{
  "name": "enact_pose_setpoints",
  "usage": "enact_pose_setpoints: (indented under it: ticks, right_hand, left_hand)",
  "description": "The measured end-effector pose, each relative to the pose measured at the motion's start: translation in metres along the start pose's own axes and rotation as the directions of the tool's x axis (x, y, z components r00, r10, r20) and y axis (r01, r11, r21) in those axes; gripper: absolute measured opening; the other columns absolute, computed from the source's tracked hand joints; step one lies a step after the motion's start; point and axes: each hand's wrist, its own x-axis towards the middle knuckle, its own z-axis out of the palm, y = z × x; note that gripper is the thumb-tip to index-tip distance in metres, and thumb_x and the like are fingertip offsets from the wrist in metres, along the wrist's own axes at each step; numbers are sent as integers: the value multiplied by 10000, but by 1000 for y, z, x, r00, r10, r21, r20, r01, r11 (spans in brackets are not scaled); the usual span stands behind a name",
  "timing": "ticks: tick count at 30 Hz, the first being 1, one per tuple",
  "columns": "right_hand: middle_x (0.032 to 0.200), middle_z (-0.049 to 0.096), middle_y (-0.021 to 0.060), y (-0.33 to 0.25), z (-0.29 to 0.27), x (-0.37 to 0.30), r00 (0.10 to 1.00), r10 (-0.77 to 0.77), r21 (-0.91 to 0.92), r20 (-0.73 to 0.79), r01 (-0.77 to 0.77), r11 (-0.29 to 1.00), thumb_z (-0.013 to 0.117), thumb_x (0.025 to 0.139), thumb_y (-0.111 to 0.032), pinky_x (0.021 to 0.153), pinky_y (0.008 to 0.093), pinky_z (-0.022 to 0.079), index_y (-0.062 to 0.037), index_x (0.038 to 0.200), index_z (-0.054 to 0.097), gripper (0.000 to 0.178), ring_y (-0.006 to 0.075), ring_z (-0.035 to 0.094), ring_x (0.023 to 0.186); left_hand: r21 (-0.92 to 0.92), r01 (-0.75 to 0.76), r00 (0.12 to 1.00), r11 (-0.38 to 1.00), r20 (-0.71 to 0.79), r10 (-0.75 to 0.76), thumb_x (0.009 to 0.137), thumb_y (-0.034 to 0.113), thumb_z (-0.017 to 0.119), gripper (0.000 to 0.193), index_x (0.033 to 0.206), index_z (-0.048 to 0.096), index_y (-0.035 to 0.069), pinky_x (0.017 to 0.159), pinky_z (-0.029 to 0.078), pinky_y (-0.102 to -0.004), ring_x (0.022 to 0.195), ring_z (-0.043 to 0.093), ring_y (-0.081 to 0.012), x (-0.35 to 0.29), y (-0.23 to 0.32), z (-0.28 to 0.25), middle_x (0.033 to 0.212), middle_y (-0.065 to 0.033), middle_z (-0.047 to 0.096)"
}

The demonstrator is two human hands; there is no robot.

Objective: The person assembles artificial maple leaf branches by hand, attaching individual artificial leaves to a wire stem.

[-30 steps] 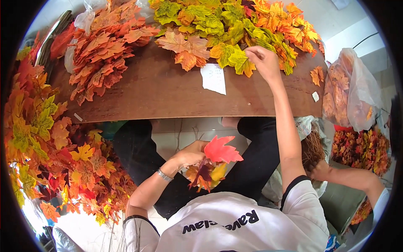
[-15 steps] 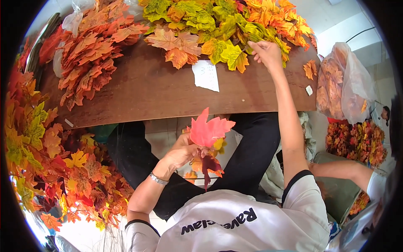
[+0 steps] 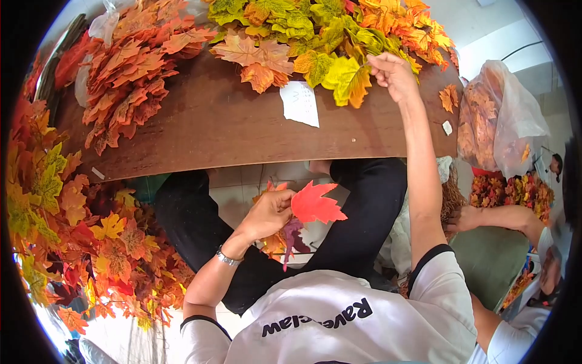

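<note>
Over my lap, my left hand (image 3: 270, 212) is closed around a bunch of artificial maple leaves. A red leaf (image 3: 316, 203) sticks out to the right of its fingers, and a dark burgundy leaf (image 3: 294, 236) hangs below with some orange ones. The stems inside the grip are hidden. My right hand (image 3: 394, 76) reaches across the table and pinches a yellow-green maple leaf (image 3: 345, 80) at its right side. That leaf lies at the front of a yellow-green leaf pile (image 3: 291, 24).
The brown table (image 3: 218, 130) carries an orange-red leaf pile (image 3: 130, 73), peach leaves (image 3: 254, 54) and a white paper (image 3: 300, 104). Leaf garlands (image 3: 115, 255) hang at left. A plastic bag of leaves (image 3: 485, 121) stands right. Another person's hand (image 3: 464, 218) works beside a green stool (image 3: 491, 255).
My right hand has moved slightly right and nearer, and the pinched leaf has shifted with it. My left hand has turned, swinging the red leaf right and down. The other person's hand shows more.
</note>
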Motion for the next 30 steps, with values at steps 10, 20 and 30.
enact_pose_setpoints:
  ticks: [10,20,30]
  right_hand:
    - [656,594,44,-42,-3,-17,980,-200,-13,18,200,980,648,769,-91,472,182,406,-18,776,620,78,67,526,534]
    - [940,589,107,20,30,-124,992,-73,851,107,-53,522,538,826,-85,643,267,474,24,1013,524,217,203,569,809]
    - [937,579,65,56,177,-198,971,55,885,233,-235,403,622,781,-104,711,270,410,-23,990,553,234,149,523,809]
  left_hand:
    - [323,-51,992,945,-96,86,835,-26,489,189,1016,547,-25,639,453,-227,703,562,-70,-4,-2,-3,810,-33,613]
    - [-791,-274,960,547,-188,208,832,181,560,296,1050,464,6,466,376,-162,601,427,-84,-9,28,-24,838,-76,507]
    - [-909,-128,954,396,-4,301,888,220,489,240,1005,473,11,469,417,-170,554,448,-83,-14,33,-13,838,-99,530]
